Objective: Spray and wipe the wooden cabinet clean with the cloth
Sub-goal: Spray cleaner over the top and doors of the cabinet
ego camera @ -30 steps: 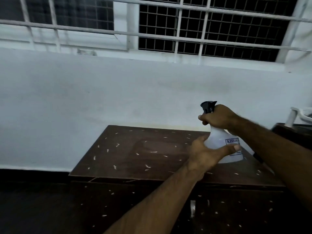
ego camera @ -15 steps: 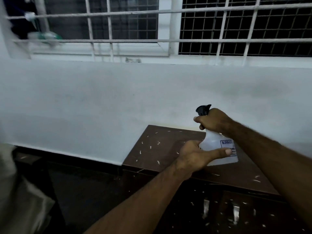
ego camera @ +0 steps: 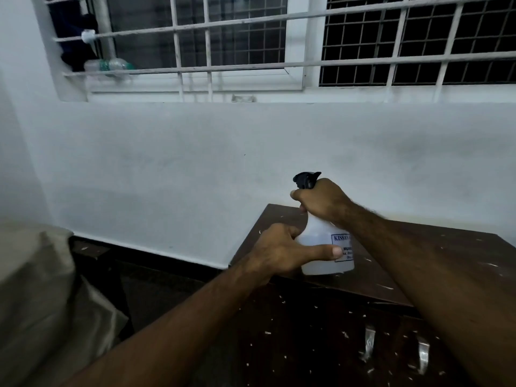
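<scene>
A translucent white spray bottle (ego camera: 321, 233) with a black trigger head stands on the dark wooden cabinet (ego camera: 418, 247), near its left front corner. My right hand (ego camera: 321, 201) wraps the bottle's neck just below the trigger. My left hand (ego camera: 284, 251) cups the bottle's body from the left, thumb across the front. The cabinet top and its front are speckled with small pale flecks. No cloth is in view.
A white wall (ego camera: 195, 169) rises behind the cabinet, with a barred window (ego camera: 251, 43) above. Pale fabric (ego camera: 36, 289) fills the lower left. Dark floor (ego camera: 156, 280) lies between fabric and cabinet. Two metal handles (ego camera: 396, 344) are on the cabinet front.
The view has swung left, so the cabinet now sits at the right and the pale fabric shows at left. Both hands keep the same hold on the bottle.
</scene>
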Action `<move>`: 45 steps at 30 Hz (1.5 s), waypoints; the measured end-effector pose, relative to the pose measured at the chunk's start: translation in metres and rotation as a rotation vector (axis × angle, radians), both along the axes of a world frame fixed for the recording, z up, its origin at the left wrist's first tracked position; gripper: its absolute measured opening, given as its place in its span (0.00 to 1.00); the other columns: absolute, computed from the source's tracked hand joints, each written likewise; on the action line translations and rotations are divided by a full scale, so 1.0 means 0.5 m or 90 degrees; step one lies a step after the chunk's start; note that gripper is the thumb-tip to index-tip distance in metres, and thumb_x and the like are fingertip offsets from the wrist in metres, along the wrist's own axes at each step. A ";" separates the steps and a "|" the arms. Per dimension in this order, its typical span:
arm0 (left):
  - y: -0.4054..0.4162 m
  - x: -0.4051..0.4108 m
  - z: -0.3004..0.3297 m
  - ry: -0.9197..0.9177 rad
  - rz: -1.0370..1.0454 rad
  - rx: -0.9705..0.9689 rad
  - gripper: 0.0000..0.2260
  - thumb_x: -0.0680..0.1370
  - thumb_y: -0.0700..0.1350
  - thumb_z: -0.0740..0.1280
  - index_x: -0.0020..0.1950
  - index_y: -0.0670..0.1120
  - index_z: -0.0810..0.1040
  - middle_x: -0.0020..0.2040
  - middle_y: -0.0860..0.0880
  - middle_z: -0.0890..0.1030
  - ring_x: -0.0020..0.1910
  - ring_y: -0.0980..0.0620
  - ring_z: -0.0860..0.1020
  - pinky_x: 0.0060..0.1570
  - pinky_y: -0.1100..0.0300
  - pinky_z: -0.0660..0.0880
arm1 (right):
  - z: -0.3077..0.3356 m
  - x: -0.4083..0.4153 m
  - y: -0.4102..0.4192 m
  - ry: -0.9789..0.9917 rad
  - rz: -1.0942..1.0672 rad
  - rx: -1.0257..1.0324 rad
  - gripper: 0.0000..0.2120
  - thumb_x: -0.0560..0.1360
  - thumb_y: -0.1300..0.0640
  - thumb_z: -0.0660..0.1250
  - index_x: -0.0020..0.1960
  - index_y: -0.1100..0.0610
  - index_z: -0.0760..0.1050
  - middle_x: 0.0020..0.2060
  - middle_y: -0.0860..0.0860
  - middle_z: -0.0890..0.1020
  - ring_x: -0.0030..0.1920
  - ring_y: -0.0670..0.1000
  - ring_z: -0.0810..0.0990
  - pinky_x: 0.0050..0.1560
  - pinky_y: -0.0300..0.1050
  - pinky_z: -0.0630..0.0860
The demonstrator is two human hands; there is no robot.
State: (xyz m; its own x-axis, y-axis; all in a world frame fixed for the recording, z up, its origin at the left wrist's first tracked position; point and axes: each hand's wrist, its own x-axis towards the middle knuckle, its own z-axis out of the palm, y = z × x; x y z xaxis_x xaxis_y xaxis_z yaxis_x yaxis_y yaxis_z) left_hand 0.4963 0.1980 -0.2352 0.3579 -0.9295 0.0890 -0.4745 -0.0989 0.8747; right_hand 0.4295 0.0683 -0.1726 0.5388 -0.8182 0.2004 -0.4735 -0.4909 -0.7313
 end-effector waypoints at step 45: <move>0.288 -0.312 -0.108 0.125 -0.066 -0.067 0.22 0.62 0.58 0.84 0.51 0.49 0.88 0.47 0.54 0.88 0.47 0.56 0.86 0.49 0.56 0.85 | -0.057 -0.283 0.370 0.227 0.072 -0.255 0.20 0.75 0.38 0.65 0.53 0.55 0.79 0.45 0.52 0.84 0.48 0.53 0.81 0.53 0.50 0.79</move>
